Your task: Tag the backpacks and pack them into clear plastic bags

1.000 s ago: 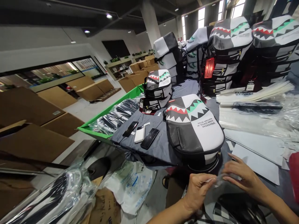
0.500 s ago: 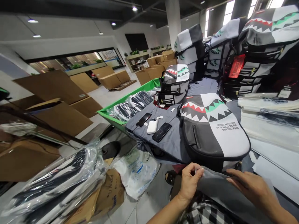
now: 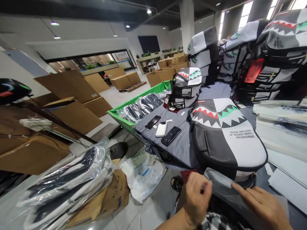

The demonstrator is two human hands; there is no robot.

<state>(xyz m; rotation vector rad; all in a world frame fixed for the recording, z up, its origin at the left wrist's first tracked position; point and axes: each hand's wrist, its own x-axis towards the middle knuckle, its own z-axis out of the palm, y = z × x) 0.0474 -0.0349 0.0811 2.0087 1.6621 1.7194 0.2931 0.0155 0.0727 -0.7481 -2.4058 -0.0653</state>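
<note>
While right hand (image 3: 262, 204) touches grey fabric (image 3: 222, 188), left hand (image 3: 198, 199) curled at edge.

The fabric (image 3: 222, 187) is grey, the backpack (image 3: 230, 150) shark-toothed grey-white.

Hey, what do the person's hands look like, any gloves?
The left hand and right hand are bare, with no gloves, and the forearms show no sleeves. No ring or watch shows, though the left hand is blurred.
</note>
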